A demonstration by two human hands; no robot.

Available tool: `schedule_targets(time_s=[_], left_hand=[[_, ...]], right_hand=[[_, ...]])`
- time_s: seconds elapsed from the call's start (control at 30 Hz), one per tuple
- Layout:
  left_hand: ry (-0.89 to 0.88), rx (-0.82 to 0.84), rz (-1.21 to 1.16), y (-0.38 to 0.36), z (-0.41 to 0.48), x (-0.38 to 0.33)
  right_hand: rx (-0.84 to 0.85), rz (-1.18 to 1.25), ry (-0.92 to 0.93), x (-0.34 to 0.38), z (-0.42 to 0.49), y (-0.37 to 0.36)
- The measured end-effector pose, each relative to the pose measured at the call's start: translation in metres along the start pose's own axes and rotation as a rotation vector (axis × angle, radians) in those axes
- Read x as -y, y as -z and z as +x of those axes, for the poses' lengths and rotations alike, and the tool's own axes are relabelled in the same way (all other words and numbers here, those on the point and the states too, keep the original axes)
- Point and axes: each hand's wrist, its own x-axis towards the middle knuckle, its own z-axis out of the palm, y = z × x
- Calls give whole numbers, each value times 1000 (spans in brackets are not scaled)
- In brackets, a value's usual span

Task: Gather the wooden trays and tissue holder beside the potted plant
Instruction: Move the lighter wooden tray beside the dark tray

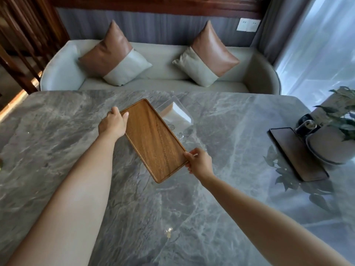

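Observation:
A light wooden tray [152, 140] is held over the middle of the grey marble table [57, 150], angled from far left to near right. My left hand [113, 122] grips its far left corner, and my right hand [199, 162] grips its near right edge. Behind the tray stands a clear tissue holder [177, 116] with white tissues, partly hidden by the tray. A darker wooden tray [296, 154] lies at the right, beside the potted plant [336, 127] in its pale round pot.
A dark round object [305, 123] sits between the dark tray and the plant. A pale sofa [163, 64] with two brown-and-grey cushions runs along the table's far edge. Sheer curtains [322, 45] hang at the right.

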Motion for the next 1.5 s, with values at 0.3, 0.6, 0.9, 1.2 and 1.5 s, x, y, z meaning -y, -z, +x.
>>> schedule_targets(time_s=[0.3, 0.6, 0.9, 1.2, 1.5], left_hand=[[-160, -44, 37, 11, -11, -123], [-326, 109, 40, -58, -29, -263], [-357, 316, 118, -147, -59, -358], [-347, 461, 178, -220, -79, -390], [-344, 484, 195, -252, -74, -397]], right_hand=[[-131, 103, 48, -9, 12, 95], [-324, 94, -56, -70, 29, 202], [-445, 131, -273, -147, 49, 264], [-466, 108, -459, -205, 69, 291], [-448, 113, -538, -222, 83, 287]])
